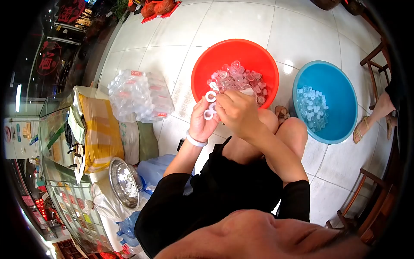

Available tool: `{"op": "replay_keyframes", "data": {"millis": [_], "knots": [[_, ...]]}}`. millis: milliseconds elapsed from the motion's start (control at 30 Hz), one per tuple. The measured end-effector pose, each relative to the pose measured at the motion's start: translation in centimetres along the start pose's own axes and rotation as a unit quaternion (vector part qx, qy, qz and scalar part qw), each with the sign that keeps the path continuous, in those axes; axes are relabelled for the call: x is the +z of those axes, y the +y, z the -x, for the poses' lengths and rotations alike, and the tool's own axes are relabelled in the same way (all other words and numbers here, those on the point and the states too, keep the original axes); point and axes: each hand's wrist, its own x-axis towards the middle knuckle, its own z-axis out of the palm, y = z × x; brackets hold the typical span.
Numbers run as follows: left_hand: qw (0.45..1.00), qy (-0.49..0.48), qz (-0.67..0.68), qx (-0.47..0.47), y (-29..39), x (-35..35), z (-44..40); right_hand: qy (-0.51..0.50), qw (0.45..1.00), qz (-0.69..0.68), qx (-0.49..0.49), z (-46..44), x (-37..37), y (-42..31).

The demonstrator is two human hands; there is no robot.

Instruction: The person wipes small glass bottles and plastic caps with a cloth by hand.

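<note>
Several white rings (210,96) lie along the fingers of my left hand (202,125), which is closed around them near the rim of the red basin (199,64). My right hand (238,113) is pressed up against the rings, its fingers curled together; what they pinch is hidden. A small white piece (247,91) shows beside its knuckles. Inside the red basin is a heap of clear and pinkish plastic pieces (235,77), just beyond both hands.
A blue basin (347,95) with clear, white-topped pieces (312,108) stands to the right, beside another person's foot (361,128). Shrink-wrapped bottles (140,96), a taped carton (101,131) and a metal bowl (114,172) are on the left. Wooden chairs (366,194) line the right.
</note>
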Motion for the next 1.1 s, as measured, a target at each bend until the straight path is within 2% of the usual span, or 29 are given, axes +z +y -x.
{"op": "replay_keyframes", "data": {"millis": [67,267,1100], "knots": [[1.0,0.015,0.0,0.001,0.0,-0.1,-0.1,-0.003,1.0,-0.002,0.001,0.0,0.0,0.0],[1.0,-0.021,0.011,-0.009,0.1,-0.8,-0.2,0.003,1.0,-0.008,-0.001,0.0,0.2,0.1],[1.0,0.016,-0.008,-0.005,0.2,-0.3,-0.2,-0.002,1.0,-0.02,0.022,0.0,0.2,0.3]]}}
